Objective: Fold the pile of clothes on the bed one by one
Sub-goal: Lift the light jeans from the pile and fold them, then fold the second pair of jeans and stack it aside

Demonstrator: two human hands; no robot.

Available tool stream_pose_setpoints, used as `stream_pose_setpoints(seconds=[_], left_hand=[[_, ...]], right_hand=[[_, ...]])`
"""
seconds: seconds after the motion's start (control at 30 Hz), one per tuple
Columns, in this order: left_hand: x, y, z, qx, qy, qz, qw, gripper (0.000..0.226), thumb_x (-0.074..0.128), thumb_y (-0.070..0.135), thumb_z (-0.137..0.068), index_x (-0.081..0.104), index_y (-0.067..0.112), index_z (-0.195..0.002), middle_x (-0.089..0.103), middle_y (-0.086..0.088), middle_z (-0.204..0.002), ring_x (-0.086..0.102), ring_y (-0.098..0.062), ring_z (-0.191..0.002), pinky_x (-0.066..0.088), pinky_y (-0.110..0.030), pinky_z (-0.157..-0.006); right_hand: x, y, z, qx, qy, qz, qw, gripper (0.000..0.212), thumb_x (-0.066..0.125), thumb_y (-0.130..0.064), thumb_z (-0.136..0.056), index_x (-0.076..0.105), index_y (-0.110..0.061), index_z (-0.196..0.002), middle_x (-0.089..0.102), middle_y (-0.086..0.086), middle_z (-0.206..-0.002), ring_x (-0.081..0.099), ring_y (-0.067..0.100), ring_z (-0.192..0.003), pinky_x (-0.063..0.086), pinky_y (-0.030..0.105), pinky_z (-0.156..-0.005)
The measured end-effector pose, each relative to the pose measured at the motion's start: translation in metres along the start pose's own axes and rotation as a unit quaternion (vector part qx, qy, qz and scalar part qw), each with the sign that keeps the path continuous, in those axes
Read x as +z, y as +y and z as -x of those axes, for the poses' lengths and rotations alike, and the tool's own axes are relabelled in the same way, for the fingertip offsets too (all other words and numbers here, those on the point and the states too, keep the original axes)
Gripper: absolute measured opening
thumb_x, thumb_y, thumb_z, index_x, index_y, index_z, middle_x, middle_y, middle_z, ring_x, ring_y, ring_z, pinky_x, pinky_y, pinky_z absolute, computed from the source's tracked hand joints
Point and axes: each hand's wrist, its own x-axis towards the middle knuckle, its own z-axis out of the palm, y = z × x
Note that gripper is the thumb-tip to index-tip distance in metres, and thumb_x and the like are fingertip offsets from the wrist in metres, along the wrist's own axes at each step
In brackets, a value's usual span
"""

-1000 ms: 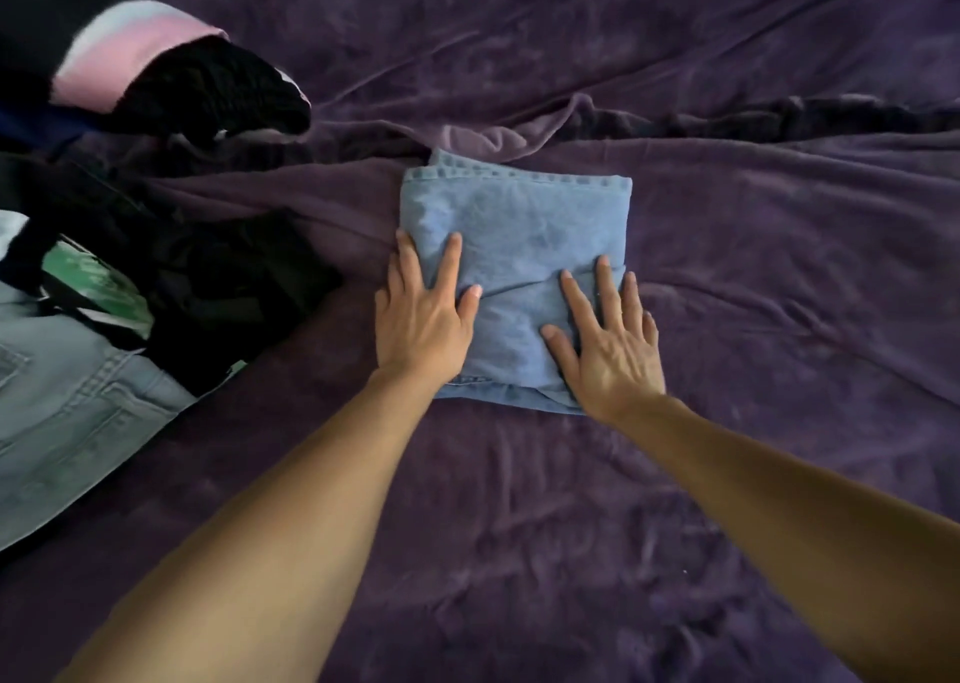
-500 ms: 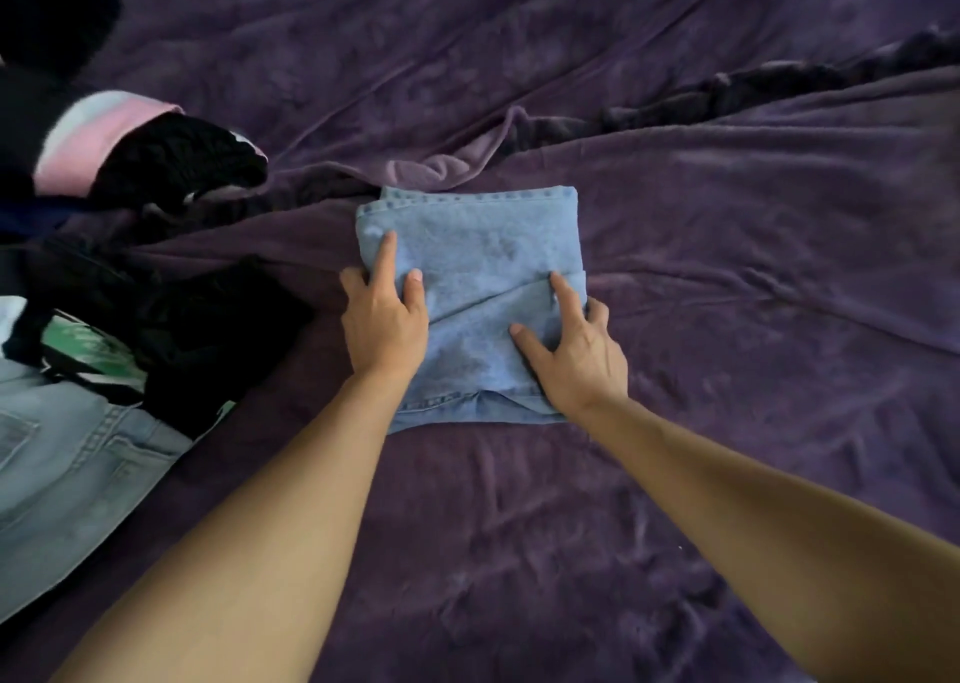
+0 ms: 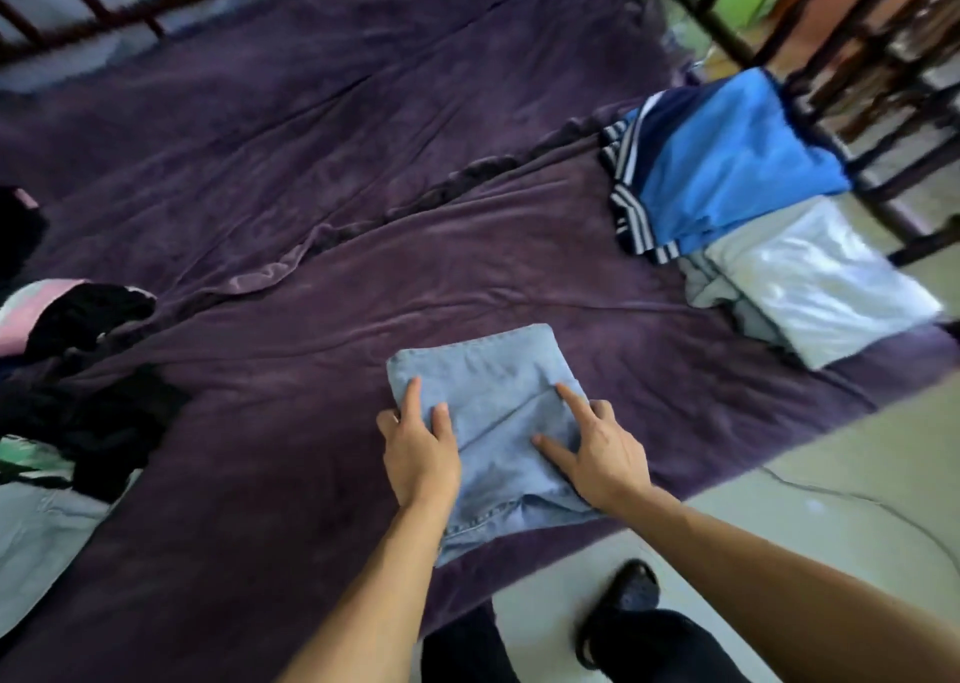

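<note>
A folded light-blue denim garment (image 3: 493, 417) lies near the front edge of the purple bed cover (image 3: 311, 215). My left hand (image 3: 418, 448) grips its left side, index finger and thumb on top and the other fingers curled over the edge. My right hand (image 3: 597, 448) grips its right side the same way. A pile of unfolded clothes (image 3: 93, 422) sits at the left: dark garments, a black and pink piece (image 3: 62, 313) and pale jeans (image 3: 41, 537).
Two folded garments lie at the bed's right end, a blue striped one (image 3: 727, 163) and a white one (image 3: 810, 287). Dark rails (image 3: 857, 85) stand beyond them. Pale floor (image 3: 831, 474) runs along the bed's near edge, with my shoe (image 3: 623, 599) on it.
Both hands went from lying flat on the denim to curling round its side edges. The view has swung right, so the folded stack and the floor show.
</note>
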Motion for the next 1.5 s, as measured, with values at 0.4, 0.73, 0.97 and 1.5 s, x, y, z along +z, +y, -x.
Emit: stream_pose_setpoints(seconds=[0.4,0.73,0.97,1.5], left_hand=[[0.129,0.222,0.137,0.063,-0.116,0.128,0.983,0.048,0.051,0.026,-0.095,0.041,0.027,-0.142,0.039,-0.017,-0.133,0.050,-0.034,-0.117,0.039,-0.029,-0.093],[0.260,0.325,0.098,0.069,-0.256,0.141,0.954,0.062,0.053,0.024,-0.091,0.027,0.033,-0.147,0.032,-0.008,-0.140,0.042,-0.016,-0.109,0.034,-0.026,-0.088],[0.315,0.316,0.048,0.297,-0.160,-0.226,0.914,0.063,0.057,0.031,-0.090,0.032,0.026,-0.147,0.003,-0.018,-0.159,0.016,-0.036,-0.143,0.026,-0.043,-0.111],[0.355,0.311,0.017,0.346,-0.295,-0.383,0.804,0.061,0.034,0.031,-0.100,0.002,0.031,-0.151,-0.011,-0.011,-0.159,-0.010,-0.030,-0.147,0.011,-0.045,-0.116]], right_hand=[[-0.231,0.212,0.011,0.007,0.122,0.056,0.991,0.074,0.044,-0.079,-0.078,0.017,-0.052,-0.142,0.048,-0.002,-0.126,0.063,0.028,-0.097,0.052,0.037,-0.074],[-0.325,0.315,-0.101,0.030,0.128,0.130,0.983,0.075,0.050,-0.069,-0.081,0.019,-0.046,-0.145,0.044,0.001,-0.134,0.056,0.028,-0.108,0.044,0.032,-0.068],[-0.294,0.348,-0.151,0.007,0.093,0.229,0.969,0.076,0.026,-0.075,-0.086,0.007,-0.042,-0.151,0.007,0.009,-0.162,0.011,0.032,-0.147,0.028,0.050,-0.109],[-0.231,0.383,-0.180,-0.012,0.011,0.253,0.967,0.079,-0.001,-0.081,-0.084,-0.018,-0.039,-0.149,-0.018,0.003,-0.160,-0.011,0.028,-0.148,0.017,0.056,-0.113]])
